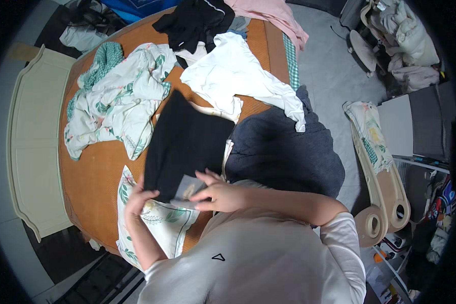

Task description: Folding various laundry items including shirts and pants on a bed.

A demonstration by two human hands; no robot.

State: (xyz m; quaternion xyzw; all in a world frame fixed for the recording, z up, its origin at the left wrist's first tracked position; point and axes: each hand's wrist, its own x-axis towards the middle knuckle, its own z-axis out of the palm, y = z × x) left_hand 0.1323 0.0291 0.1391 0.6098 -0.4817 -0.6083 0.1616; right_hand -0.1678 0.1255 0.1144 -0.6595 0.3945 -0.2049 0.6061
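Person stands at bed w/ orange-brown woven mat (93, 172), both hands low at near edge. Left hand (138, 198) grips near edge of black folded cloth garment (185, 142), fingers curled tight over the hem. Right hand (219, 192) just beside it, fingers pinched narrow on a small grey tag or label (186, 188) at same hem; thumb underneath, can't tell exactly how it presses. Black garment lies flat on mat, centre, stretching away from hands toward middle of bed, near end lifted a bit by both hands.

Under hands: white pillow w/ green leaf print (159, 223), partly over mat edge. Right of black garment, touching it: dark navy fabric heap (283, 152). Further back: white long-sleeved top (238, 76), spread out, one sleeve draped over navy heap. Left side: crumpled white floral-print sheet w/ green leaves (121, 101), green checked cloth (104, 58) at its far end. Far end of bed: black clothing pile (192, 23), pink cloth (273, 15) beside it. Cream headboard (33, 142) on left. Grey floor (329, 66) on right w/ more clutter.
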